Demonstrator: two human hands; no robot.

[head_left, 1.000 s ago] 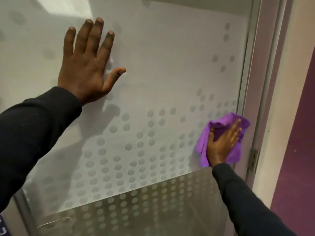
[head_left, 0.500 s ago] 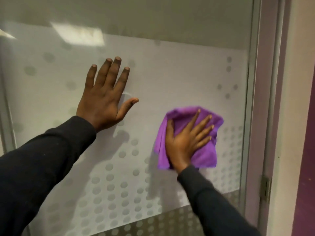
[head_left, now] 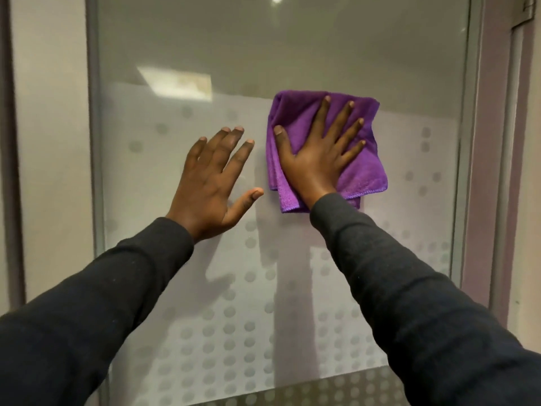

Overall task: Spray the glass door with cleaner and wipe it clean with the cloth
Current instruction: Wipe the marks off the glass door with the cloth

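The glass door (head_left: 409,92) fills the view, clear at the top and frosted with a dot pattern below. A folded purple cloth (head_left: 366,174) lies flat against the glass near the top edge of the frosted band. My right hand (head_left: 319,153) presses on the cloth with fingers spread and straight. My left hand (head_left: 213,183) rests flat on the glass just left of the cloth, fingers straight, holding nothing. No spray bottle is in view.
A grey metal frame (head_left: 95,142) borders the glass on the left, with a pale wall (head_left: 49,142) beyond it. On the right stands the frame's other upright (head_left: 464,142) and a mauve door jamb (head_left: 486,171).
My right hand has slid the cloth up and to the left, from the lower right edge of the glass to the top of the frosted band. My left hand stays flat on the glass.
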